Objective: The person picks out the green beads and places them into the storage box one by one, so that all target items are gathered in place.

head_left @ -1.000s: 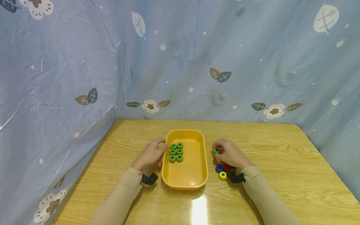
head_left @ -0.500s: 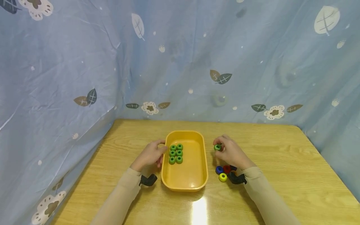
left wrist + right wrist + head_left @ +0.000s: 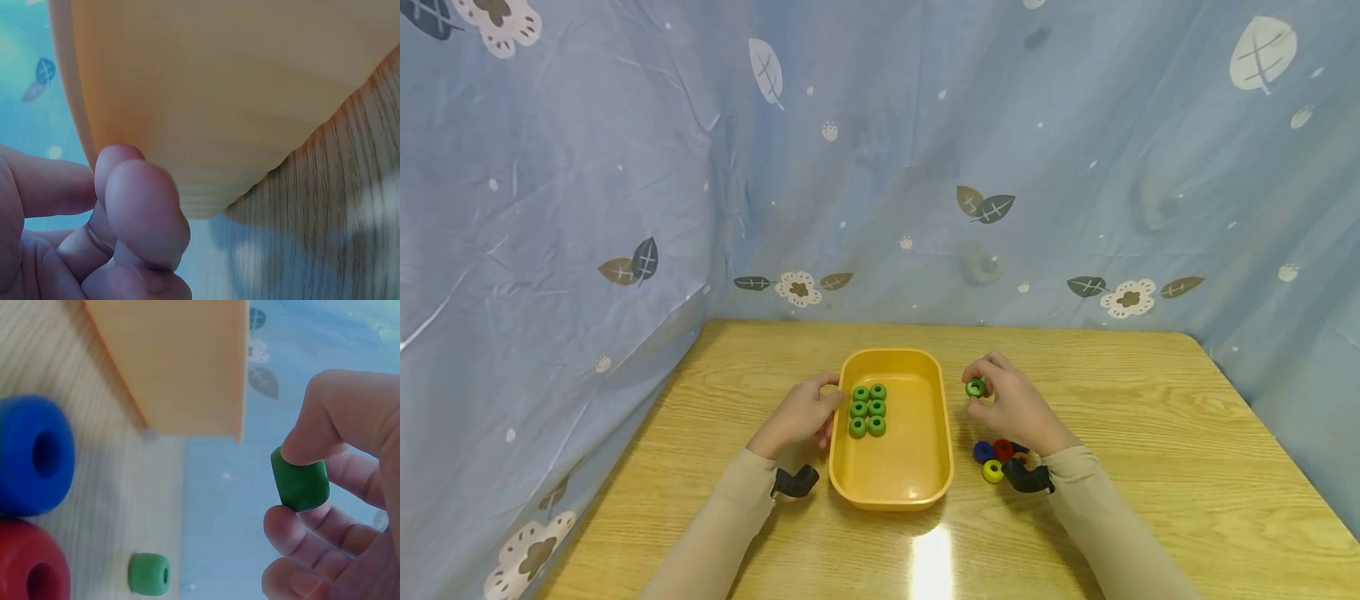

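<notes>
A yellow plastic tray stands mid-table, with several green beads set in two columns at its left side. On the tray's left rim my left hand holds the wall, thumb over the edge and other fingers outside. Beyond the tray's right side, my right hand pinches another green bead between thumb and fingers, raised above the table. Below that hand lie a blue bead, a red bead and a yellow bead. One loose green bead appears on the table in the right wrist view.
More beads lie partly hidden under my right wrist and its black camera mount. A wooden table carries everything. Blue patterned cloth hangs behind it and along the sides.
My right hand has lifted the green bead up from beside the pile and tilted it, its hole now turned toward the head camera. The left hand and the tray stay put.
</notes>
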A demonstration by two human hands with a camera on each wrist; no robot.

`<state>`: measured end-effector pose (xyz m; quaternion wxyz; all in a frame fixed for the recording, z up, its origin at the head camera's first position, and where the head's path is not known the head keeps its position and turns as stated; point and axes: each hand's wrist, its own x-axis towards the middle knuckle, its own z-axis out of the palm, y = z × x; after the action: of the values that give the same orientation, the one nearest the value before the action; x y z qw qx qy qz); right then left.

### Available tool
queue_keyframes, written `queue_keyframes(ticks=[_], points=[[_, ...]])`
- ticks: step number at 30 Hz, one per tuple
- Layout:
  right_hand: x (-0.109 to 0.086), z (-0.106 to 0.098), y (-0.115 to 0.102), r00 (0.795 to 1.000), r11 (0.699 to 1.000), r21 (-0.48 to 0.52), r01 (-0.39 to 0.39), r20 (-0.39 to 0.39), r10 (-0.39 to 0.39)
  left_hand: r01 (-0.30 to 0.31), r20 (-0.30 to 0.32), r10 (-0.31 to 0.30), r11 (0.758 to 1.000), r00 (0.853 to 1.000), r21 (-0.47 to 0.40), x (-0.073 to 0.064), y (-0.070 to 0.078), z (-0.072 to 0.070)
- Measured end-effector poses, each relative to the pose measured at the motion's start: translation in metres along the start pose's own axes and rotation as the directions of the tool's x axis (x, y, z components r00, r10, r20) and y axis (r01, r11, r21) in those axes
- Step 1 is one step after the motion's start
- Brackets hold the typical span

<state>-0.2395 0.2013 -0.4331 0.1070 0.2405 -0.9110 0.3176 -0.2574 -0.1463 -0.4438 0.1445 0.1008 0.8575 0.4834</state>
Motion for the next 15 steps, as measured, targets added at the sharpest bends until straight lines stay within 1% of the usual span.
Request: queue_keyframes(ticks=[6,11,15], points=[[-0.001,-0.001,-0.006,1.000,1.000,-0.010,0.025,-0.019,-0.025,-0.001,-0.009,0.001,1.000,1.000,0.024,-0.002,-0.002,0.001],[-0.004,-0.003,-0.009,0.999,1.000,-0.001,0.027,-0.029,-0.027,-0.003,-0.012,0.003,1.000,1.000,0.021,-0.003,-0.002,0.003],[-0.005,-0.003,-0.013,0.998,0.999,0.013,0.048,-0.046,-0.047,-0.008,-0.010,0.009,1.000,1.000,0.019,-0.004,-0.001,0.004]])
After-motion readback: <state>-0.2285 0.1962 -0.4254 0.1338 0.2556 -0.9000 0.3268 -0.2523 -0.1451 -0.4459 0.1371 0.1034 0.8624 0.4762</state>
